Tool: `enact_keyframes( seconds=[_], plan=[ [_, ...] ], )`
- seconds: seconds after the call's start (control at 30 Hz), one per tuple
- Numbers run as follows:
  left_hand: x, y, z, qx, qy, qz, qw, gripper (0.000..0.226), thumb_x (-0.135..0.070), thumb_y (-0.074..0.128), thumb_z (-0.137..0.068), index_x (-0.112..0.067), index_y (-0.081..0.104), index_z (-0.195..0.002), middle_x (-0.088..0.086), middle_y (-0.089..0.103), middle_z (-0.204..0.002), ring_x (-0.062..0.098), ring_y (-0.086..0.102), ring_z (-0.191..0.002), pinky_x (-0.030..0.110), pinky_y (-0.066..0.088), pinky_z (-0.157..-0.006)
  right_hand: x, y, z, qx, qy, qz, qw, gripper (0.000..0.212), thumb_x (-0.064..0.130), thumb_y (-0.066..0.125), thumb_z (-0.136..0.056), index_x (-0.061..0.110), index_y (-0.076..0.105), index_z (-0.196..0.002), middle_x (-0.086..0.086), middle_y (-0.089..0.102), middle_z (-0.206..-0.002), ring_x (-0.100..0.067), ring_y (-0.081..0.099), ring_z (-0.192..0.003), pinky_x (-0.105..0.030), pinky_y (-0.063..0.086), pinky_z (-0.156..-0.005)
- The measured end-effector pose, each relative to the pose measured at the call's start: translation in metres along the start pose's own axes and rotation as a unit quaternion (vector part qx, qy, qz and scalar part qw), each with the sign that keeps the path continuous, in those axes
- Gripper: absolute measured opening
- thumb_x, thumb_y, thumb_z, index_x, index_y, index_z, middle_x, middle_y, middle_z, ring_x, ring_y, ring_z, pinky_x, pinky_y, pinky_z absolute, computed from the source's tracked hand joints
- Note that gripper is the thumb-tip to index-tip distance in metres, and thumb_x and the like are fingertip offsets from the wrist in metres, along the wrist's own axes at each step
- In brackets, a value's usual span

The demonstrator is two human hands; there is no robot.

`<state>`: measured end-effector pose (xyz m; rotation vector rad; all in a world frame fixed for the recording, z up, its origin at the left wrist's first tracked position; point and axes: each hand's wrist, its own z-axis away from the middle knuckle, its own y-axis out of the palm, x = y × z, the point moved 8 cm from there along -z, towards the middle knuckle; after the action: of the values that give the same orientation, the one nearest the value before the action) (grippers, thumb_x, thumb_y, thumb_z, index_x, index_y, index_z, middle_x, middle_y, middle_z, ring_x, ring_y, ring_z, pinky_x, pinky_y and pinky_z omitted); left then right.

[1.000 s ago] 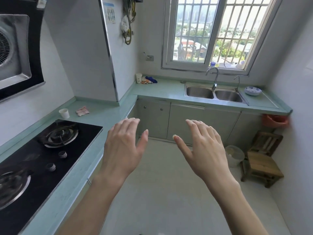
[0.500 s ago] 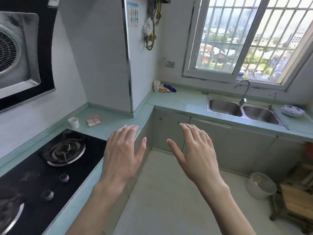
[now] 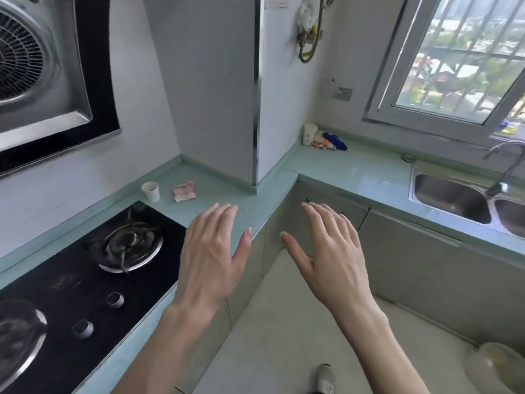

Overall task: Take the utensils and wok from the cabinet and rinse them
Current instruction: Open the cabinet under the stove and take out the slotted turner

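Both hands hung flat in the air, fingers straight, holding nothing: the left hand [image 3: 211, 251] over the counter's edge [image 3: 252, 223], the right hand [image 3: 329, 248] before the closed cabinet door [image 3: 321, 220], apart from it. No writing was legible.

Home kitchen: gas hob [image 3: 85, 268], sink [image 3: 450, 199].

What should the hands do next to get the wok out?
Probably reach the right hand to the knob on the shut cabinet door and pull. Both it and the left hand are open and empty, and no wok shows.
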<state>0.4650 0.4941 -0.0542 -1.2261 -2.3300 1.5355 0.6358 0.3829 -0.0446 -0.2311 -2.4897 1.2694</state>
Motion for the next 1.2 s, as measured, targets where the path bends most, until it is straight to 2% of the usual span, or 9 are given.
enact_keyframes(
  seconds=[0.27, 0.53, 0.83, 1.03, 1.2],
  plan=[
    [0.021, 0.048, -0.050, -0.046, -0.088, -0.044, 0.994, 0.052, -0.042, 0.046, -0.106, -0.008, 0.052, -0.144, 0.005, 0.056, -0.146, 0.021, 0.043, -0.144, 0.041, 0.036, -0.118, -0.015, 0.088, -0.088, 0.068, -0.112, -0.073, 0.989, 0.066, 0.060, 0.048, -0.104, 0.013, 0.052, -0.149, -0.002, 0.057, -0.150, -0.023, 0.046, -0.146, -0.043, 0.033, -0.122],
    [0.025, 0.071, -0.068, -0.113, -0.205, -0.109, 0.966, 0.048, -0.031, 0.059, -0.103, -0.003, 0.055, -0.142, 0.008, 0.057, -0.144, 0.024, 0.046, -0.143, 0.041, 0.038, -0.117, -0.025, 0.155, -0.135, 0.138, -0.222, -0.146, 0.954, 0.066, 0.059, 0.048, -0.104, 0.012, 0.049, -0.151, -0.003, 0.055, -0.152, -0.024, 0.045, -0.148, -0.046, 0.037, -0.119],
    [0.031, 0.056, 0.004, -0.125, -0.309, -0.193, 0.923, 0.048, -0.034, 0.055, -0.103, -0.003, 0.056, -0.140, 0.008, 0.059, -0.142, 0.026, 0.049, -0.140, 0.044, 0.040, -0.115, -0.013, 0.211, -0.103, 0.215, -0.303, -0.180, 0.911, 0.066, 0.058, 0.046, -0.103, 0.013, 0.049, -0.151, -0.004, 0.055, -0.151, -0.025, 0.047, -0.145, -0.048, 0.039, -0.119],
    [0.052, 0.080, 0.057, -0.115, -0.369, -0.176, 0.905, 0.047, -0.034, 0.052, -0.103, -0.006, 0.055, -0.141, 0.005, 0.057, -0.144, 0.025, 0.045, -0.143, 0.044, 0.041, -0.114, 0.003, 0.230, -0.076, 0.247, -0.303, -0.182, 0.902, 0.065, 0.057, 0.044, -0.103, 0.012, 0.049, -0.150, -0.005, 0.056, -0.149, -0.025, 0.050, -0.142, -0.047, 0.041, -0.117],
    [0.066, 0.115, 0.081, -0.115, -0.392, -0.151, 0.900, 0.041, -0.031, 0.052, -0.104, -0.007, 0.059, -0.136, 0.006, 0.061, -0.137, 0.027, 0.052, -0.136, 0.046, 0.043, -0.110, 0.001, 0.253, -0.058, 0.271, -0.308, -0.179, 0.894, 0.063, 0.055, 0.045, -0.103, 0.013, 0.048, -0.149, -0.004, 0.056, -0.149, -0.025, 0.051, -0.140, -0.046, 0.041, -0.116]
  ],
)
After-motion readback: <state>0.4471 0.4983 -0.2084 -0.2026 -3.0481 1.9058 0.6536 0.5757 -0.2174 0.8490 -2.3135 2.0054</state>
